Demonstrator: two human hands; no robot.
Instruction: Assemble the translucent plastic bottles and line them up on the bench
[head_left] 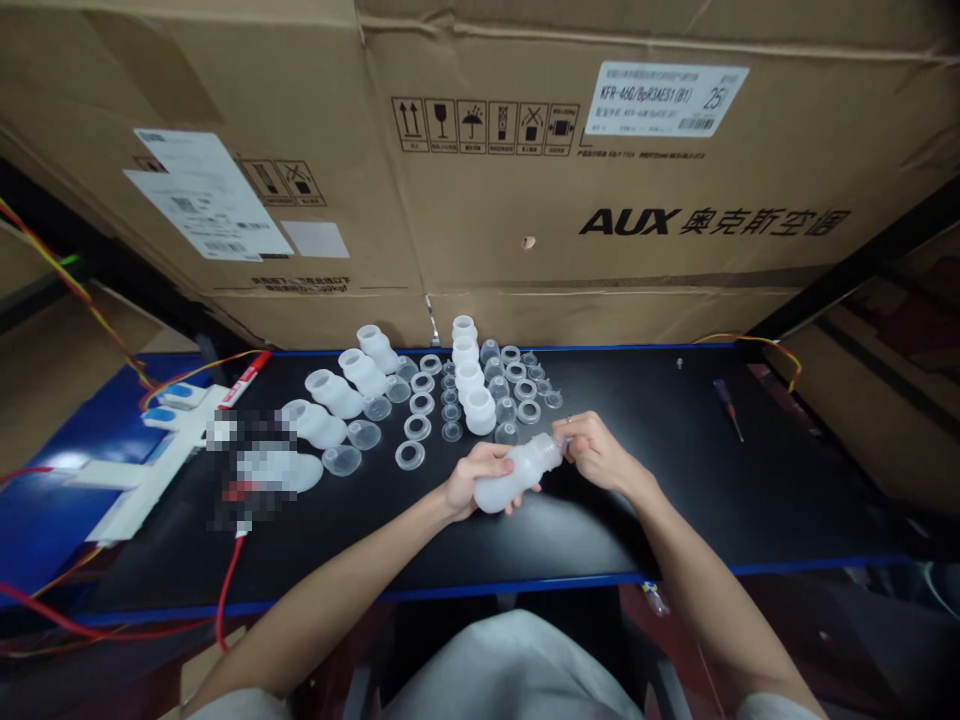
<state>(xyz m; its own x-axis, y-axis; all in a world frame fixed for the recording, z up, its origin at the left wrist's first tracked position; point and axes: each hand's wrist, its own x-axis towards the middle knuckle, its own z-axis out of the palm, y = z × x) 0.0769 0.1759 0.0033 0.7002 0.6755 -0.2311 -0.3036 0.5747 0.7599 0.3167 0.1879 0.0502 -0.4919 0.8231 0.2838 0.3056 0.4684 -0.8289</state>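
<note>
A frosted white baby bottle (510, 482) lies tilted in my left hand (480, 475), its neck pointing up and to the right. My left fingers wrap round its body. At the bottle's mouth my right hand (592, 450) pinches a small clear teat (562, 446), partly covered by the fingers. Just beyond my hands stands a row of white bottles (478, 410), with clear domed caps (506, 433), ring collars (529, 412) and small clear teats (553, 399) to its right. Left of that row are more collars (410, 456), caps (342, 460) and white bottles (319, 424).
A large cardboard box (480, 220) walls off the back of the black table (675, 500). A screwdriver (727, 408) lies at the right. White pieces (154, 455), a red marker (246, 380) and a red cable (229, 590) are at the left, near a blurred patch.
</note>
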